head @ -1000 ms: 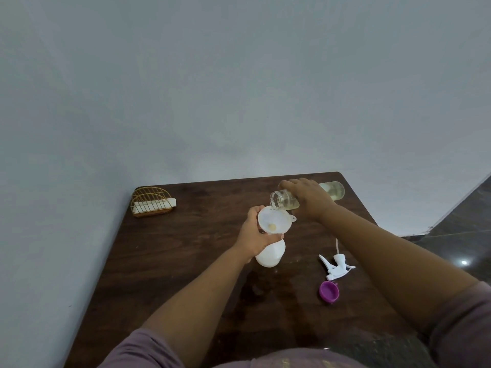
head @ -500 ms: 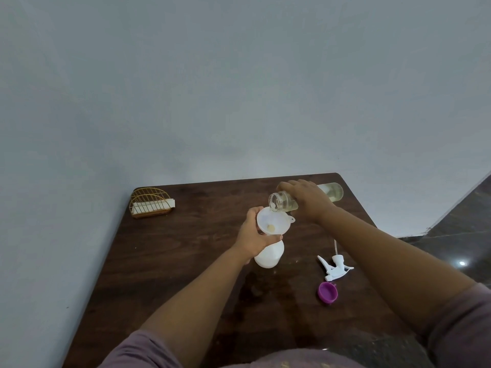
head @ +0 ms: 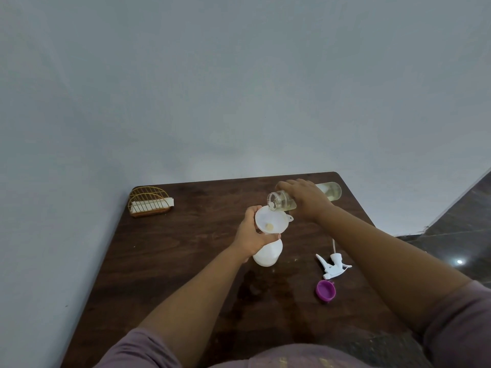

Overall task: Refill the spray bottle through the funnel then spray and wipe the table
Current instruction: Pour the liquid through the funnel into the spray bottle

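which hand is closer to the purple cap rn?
Right, by a small margin. The right hand grips the tilted clear bottle beyond the purple cap. The left hand holds the funnel on the spray bottle, off to its left.

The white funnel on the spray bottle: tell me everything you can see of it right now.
The white plastic funnel sits in the neck of the white spray bottle, its round bowl open upward and tipped slightly toward the camera. It looks translucent, with a small tab on its right rim. A patch of yellowish liquid lies at its centre hole. The left hand grips around its base and the bottle neck. The mouth of the clear refill bottle, tilted by the right hand, hangs just over its far rim.
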Demonstrator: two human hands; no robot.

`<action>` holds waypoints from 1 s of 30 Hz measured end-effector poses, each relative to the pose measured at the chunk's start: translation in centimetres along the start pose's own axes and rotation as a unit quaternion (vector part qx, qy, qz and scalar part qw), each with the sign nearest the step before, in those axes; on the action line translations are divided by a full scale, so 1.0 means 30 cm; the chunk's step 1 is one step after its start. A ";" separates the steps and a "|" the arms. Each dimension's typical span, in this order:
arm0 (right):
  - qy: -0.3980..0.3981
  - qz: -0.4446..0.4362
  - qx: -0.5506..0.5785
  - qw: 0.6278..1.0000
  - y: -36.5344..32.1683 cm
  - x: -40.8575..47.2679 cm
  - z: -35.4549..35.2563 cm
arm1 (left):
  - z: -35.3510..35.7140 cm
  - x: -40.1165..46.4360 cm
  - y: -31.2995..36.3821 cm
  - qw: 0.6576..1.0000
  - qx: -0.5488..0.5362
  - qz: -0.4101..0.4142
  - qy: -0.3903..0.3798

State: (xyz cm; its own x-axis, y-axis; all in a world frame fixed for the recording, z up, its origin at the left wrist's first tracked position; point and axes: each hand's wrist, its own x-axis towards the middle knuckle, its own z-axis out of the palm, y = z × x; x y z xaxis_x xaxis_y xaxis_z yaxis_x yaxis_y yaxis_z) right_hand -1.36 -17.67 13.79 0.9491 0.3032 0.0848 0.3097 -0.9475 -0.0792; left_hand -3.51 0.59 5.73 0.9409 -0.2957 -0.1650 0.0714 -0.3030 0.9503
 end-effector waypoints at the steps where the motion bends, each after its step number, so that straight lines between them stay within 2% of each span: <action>1: 0.000 0.000 0.000 1.000 -0.001 0.000 -0.001 | -0.001 -0.001 0.001 1.000 -0.003 0.000 0.000; 30: 0.004 0.002 0.008 1.000 -0.001 -0.004 -0.012 | -0.005 0.000 -0.003 1.000 0.006 -0.003 -0.002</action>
State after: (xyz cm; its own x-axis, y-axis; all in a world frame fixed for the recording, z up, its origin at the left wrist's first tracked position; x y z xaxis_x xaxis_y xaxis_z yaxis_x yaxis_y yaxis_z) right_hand -1.50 -17.72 14.14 0.9500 0.2982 0.0923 0.3066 -0.9471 -0.0952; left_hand -3.46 0.74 5.69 0.9394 -0.2966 -0.1718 0.0735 -0.3152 0.9462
